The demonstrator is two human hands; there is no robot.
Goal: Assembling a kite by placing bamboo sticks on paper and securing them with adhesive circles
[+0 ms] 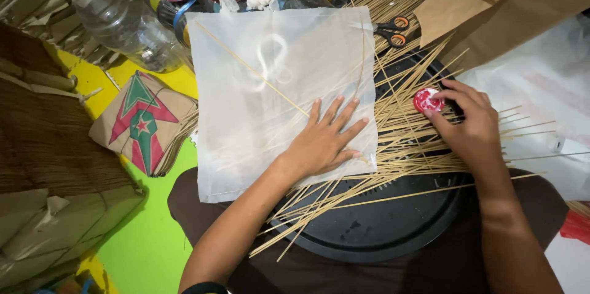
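My left hand (326,140) lies flat, fingers spread, on the lower right part of a translucent white paper sheet (258,66). A thin bamboo stick (252,66) runs diagonally across the sheet towards that hand. My right hand (470,125) reaches over a heap of bamboo sticks (405,134), and its fingers pinch a small round red-and-white object (428,101). The sheet and sticks rest on a round black tray (381,226) on my lap.
Scissors with orange-ringed black handles (393,30) lie at the top of the sticks. A clear plastic bottle (117,17) lies at upper left, a small patterned paper kite (144,122) at left, brown paper (479,5) at upper right, white sheets (541,91) at right.
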